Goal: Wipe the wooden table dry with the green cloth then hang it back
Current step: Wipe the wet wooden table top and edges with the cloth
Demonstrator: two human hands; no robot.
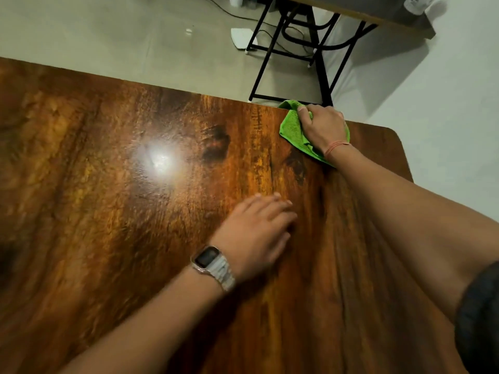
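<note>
Pale tiled floor (113, 41), white wall (445, 85), and a black-legged side table (310, 49) with cables beneath.

green cloth (293, 128): bunched, flat at far edge | wooden table (135, 211): glossy dark-grained brown top

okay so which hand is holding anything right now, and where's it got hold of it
The right hand holds the green cloth, bunched under its palm and fingers at the table's far edge. The left hand holds nothing; it rests flat on the wood.
</note>
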